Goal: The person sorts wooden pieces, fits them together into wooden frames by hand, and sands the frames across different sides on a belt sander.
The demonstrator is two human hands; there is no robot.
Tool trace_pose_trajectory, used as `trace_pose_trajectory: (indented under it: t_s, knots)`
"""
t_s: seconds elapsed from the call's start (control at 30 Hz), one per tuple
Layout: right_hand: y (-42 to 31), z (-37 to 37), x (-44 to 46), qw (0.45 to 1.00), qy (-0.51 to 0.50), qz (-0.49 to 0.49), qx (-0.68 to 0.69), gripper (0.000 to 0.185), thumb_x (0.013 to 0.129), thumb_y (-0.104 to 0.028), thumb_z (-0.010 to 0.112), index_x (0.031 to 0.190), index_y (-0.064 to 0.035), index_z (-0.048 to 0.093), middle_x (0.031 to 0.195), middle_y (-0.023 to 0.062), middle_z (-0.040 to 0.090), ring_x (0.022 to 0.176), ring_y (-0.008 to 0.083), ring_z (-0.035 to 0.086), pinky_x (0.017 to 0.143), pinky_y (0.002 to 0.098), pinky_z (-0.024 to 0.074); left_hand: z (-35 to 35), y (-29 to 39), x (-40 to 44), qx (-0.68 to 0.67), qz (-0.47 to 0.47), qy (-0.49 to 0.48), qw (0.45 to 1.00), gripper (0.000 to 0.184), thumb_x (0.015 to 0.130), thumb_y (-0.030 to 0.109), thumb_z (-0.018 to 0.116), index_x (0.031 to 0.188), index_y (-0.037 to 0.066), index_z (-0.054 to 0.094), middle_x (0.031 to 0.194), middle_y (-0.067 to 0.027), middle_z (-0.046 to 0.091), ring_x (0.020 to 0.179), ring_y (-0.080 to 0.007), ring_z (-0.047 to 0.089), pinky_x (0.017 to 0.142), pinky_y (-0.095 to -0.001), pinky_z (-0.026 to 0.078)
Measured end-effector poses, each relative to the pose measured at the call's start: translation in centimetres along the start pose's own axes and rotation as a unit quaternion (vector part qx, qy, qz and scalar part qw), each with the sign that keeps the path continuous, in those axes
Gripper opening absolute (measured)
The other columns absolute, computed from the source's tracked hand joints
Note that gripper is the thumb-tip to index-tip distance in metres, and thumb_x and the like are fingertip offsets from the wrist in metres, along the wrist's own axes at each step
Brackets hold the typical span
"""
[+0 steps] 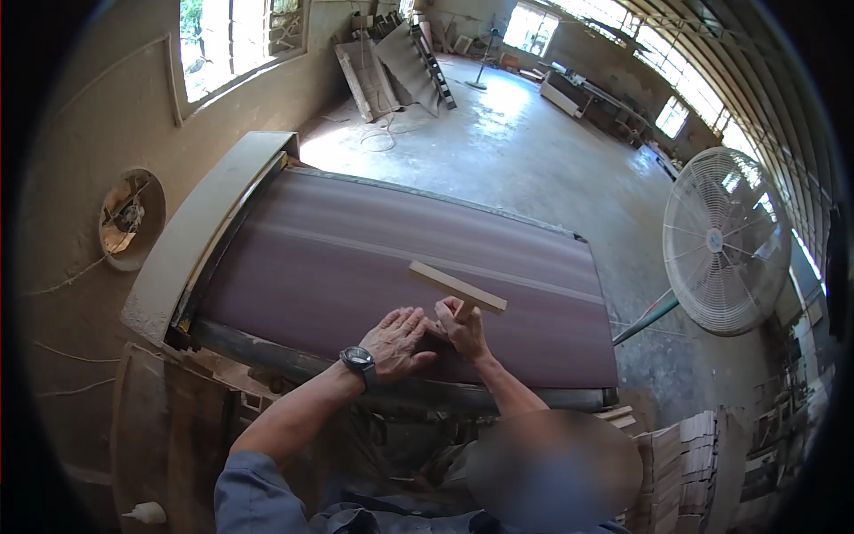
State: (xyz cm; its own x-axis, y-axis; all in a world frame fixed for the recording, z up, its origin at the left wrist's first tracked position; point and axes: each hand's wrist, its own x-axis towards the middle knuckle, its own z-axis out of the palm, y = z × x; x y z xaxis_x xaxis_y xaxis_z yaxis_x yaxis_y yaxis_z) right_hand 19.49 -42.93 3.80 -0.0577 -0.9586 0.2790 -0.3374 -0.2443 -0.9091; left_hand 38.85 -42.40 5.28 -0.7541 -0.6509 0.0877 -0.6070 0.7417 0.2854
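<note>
While daylight is let into the room [98, 107] by windows [527, 29], a glossy floor [534, 160] is lit beyond the belt [311, 267], whose purplish surface is crossed by pale streaks. Past its right end, a fan [714, 242] is placed. Over the belt, the left grip [396, 345] is laid flat, fingers extended; the right grip [464, 333] is clamped on the T-shaped wood [458, 287]. Sanding seems to be in hand; next, level, steady pressure is probably called for.
</note>
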Motion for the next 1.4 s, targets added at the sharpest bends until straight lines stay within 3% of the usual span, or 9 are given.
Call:
trace_pose_trajectory:
  t_s: [0.13, 0.23, 0.4, 0.53, 0.6, 0.73, 1.07, 1.13, 1.4]
  knots:
    - [-3.0, -3.0, -4.1, 0.951, 0.018, 0.154, 0.266, 0.016, 0.094, -0.016, 0.06, 0.092, -0.0014, 0.055, 0.062, -0.0019, 0.048, 0.053, 0.0082, 0.048, 0.055, 0.0269, 0.046, 0.0, 3.0, -0.7, 0.068, 0.128, 0.117, 0.982, 0.062, 0.084, 0.034, 0.063, 0.132, 0.0, 0.043, 0.131, -0.0207, 0.048, 0.132, -0.0335, 0.039, 0.114, -0.0463, 0.024]
    - [-5.7, -5.3, -7.2, 0.82, -0.081, 0.242, 0.513, 0.035, 0.094, -0.026, 0.062, 0.114, -0.0013, 0.047, 0.079, 0.0039, 0.058, 0.076, 0.0118, 0.058, 0.075, 0.0328, 0.0512, -2.2, 5.2, -1.6, 0.056, 0.187, 0.205, 0.959, 0.04, 0.075, 0.019, 0.066, 0.11, 0.004, 0.054, 0.103, -0.0139, 0.056, 0.107, -0.029, 0.054, 0.099, -0.0455, 0.038]
    - [-10.1, -6.9, -10.6, 0.812, -0.091, 0.26, 0.514, 0.059, 0.094, -0.032, 0.06, 0.136, 0.0007, 0.034, 0.105, 0.0118, 0.061, 0.101, 0.0212, 0.061, 0.091, 0.0378, 0.049, -7.6, 7.7, -4.2, 0.041, 0.139, 0.232, 0.962, 0.011, 0.078, 0.016, 0.062, 0.083, 0.008, 0.056, 0.08, -0.0073, 0.059, 0.077, -0.0238, 0.061, 0.075, -0.0401, 0.047]
    - [-10.0, -7.6, -11.7, 0.944, -0.089, 0.197, 0.249, 0.064, 0.092, -0.027, 0.063, 0.14, 0.0014, 0.032, 0.122, 0.0165, 0.056, 0.114, 0.0263, 0.056, 0.098, 0.0351, 0.0449, -11.0, 7.2, -5.1, -0.004, 0.037, 0.349, 0.936, 0.022, 0.078, 0.024, 0.068, 0.069, 0.009, 0.055, 0.06, -0.0078, 0.058, 0.055, -0.0272, 0.061, 0.055, -0.0388, 0.049]
    - [-13.1, -6.4, -12.1, 0.967, 0.001, -0.11, -0.231, 0.067, 0.086, -0.018, 0.069, 0.14, 0.0014, 0.034, 0.125, 0.0189, 0.054, 0.115, 0.0302, 0.055, 0.1, 0.0348, 0.0429, -12.7, 7.5, -5.5, -0.019, -0.036, 0.297, 0.954, 0.024, 0.078, 0.026, 0.069, 0.07, 0.008, 0.055, 0.065, -0.0112, 0.061, 0.059, -0.0304, 0.063, 0.053, -0.041, 0.049]
    - [-15.1, -3.3, -8.7, 0.919, 0.034, -0.267, -0.289, 0.066, 0.08, -0.011, 0.072, 0.136, -0.0014, 0.038, 0.116, 0.0173, 0.059, 0.105, 0.0275, 0.06, 0.089, 0.0347, 0.0483, -14.9, 8.7, -5.5, -0.024, 0.0, 0.209, 0.978, 0.022, 0.076, 0.025, 0.069, 0.071, 0.008, 0.056, 0.063, -0.012, 0.061, 0.059, -0.0312, 0.063, 0.053, -0.0414, 0.049]
    - [-5.6, 3.0, 0.1, 0.995, 0.093, -0.038, -0.007, 0.016, 0.091, -0.015, 0.058, 0.092, 0.0011, 0.061, 0.062, 0.0069, 0.058, 0.055, 0.0169, 0.058, 0.055, 0.0332, 0.0462, -12.7, 3.0, -3.9, 0.051, -0.053, 0.4, 0.914, 0.074, 0.085, 0.036, 0.063, 0.142, -0.001, 0.032, 0.133, -0.026, 0.046, 0.122, -0.0398, 0.047, 0.102, -0.0496, 0.037]
    - [-4.3, 3.9, 2.0, 0.99, 0.133, -0.05, 0.025, 0.021, 0.093, -0.019, 0.058, 0.088, 0.0011, 0.06, 0.061, 0.0064, 0.058, 0.055, 0.0168, 0.058, 0.055, 0.0342, 0.0466, -10.3, 0.7, -4.0, -0.004, -0.144, 0.351, 0.925, 0.083, 0.091, 0.048, 0.05, 0.147, -0.004, 0.017, 0.147, -0.0278, 0.029, 0.136, -0.0407, 0.029, 0.114, -0.0511, 0.018]
    - [2.1, 7.8, 5.7, 0.985, 0.131, -0.101, -0.042, 0.017, 0.093, -0.015, 0.058, 0.091, 0.0014, 0.063, 0.066, 0.0039, 0.061, 0.057, 0.0114, 0.06, 0.052, 0.0285, 0.0473, -1.5, -4.4, -1.5, 0.035, -0.121, 0.035, 0.991, 0.08, 0.096, 0.057, 0.031, 0.145, -0.004, 0.023, 0.152, -0.0228, 0.023, 0.143, -0.0327, 0.018, 0.117, -0.0434, 0.012]
